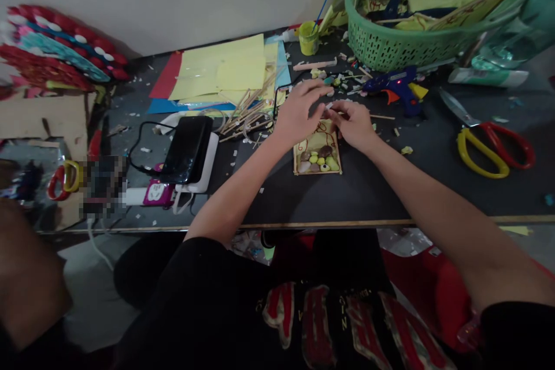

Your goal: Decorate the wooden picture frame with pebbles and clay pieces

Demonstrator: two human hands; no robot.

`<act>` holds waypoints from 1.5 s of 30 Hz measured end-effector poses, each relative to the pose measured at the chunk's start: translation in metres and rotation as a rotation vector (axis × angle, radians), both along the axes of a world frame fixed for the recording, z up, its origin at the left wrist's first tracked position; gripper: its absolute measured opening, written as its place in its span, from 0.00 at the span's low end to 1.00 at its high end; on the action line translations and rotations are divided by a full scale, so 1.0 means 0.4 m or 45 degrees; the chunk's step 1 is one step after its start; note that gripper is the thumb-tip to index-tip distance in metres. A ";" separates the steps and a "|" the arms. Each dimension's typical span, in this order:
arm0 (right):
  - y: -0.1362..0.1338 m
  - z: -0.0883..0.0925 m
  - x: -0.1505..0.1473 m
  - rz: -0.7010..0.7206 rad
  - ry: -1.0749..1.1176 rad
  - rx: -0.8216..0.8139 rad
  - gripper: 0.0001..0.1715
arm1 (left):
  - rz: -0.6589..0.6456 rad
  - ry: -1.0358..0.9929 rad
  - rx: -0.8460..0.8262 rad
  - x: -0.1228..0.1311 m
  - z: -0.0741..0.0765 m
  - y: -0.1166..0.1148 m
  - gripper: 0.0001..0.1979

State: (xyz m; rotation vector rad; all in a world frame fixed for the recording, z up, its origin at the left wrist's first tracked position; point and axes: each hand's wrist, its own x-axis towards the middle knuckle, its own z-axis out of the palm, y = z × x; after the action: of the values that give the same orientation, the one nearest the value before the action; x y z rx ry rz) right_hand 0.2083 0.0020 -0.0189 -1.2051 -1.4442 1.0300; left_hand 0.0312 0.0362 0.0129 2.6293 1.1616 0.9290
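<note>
A small yellow craft panel with a stick frame lies flat on the dark table. Pebbles in brown, yellow-green and white cover its lower part, and red curling lines run above them. Over the panel's upper edge, my right hand pinches a small whitish piece. My left hand hovers at the panel's upper left, fingers stretched out and apart, its thumb close to that piece. Whether the thumb touches it I cannot tell. Both hands hide part of the panel's top.
A blue glue gun and large scissors lie to the right. Behind stands a green basket, beside a yellow paint pot. Left are wooden sticks, yellow paper and a black phone. Another person's arm shows far left.
</note>
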 end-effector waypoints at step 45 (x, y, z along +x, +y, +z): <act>-0.027 0.028 -0.075 0.287 0.208 -0.083 0.29 | 0.029 -0.170 0.495 -0.083 -0.064 -0.078 0.09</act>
State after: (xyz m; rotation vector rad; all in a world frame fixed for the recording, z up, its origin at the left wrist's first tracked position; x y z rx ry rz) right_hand 0.1782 -0.0089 -0.0075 -0.9939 -1.4488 1.3074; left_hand -0.0020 0.0050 -0.0125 2.7871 1.0731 1.4403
